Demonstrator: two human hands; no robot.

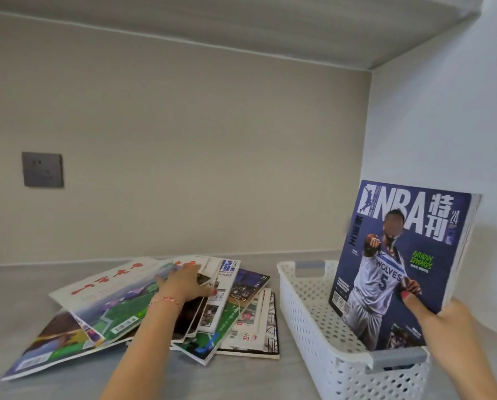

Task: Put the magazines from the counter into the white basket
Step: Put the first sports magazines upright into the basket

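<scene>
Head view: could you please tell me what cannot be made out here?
- NBA magazine: bottom edge hidden inside the white basket.
- Magazine pile: lower covers hidden by upper ones and the left hand.
- Right hand: fingers behind the cover.
- Basket's near corner: cut off by the frame edge.

I see two bare forearms with no sleeves reaching into view. My left hand point(183, 284) wears a thin red and white string bracelet point(165, 300) at the wrist, and its thumbnail is painted red. My right hand point(443, 321) has no bracelet or ring that I can see; its thumbnail point(405, 295) is painted red too.
</scene>
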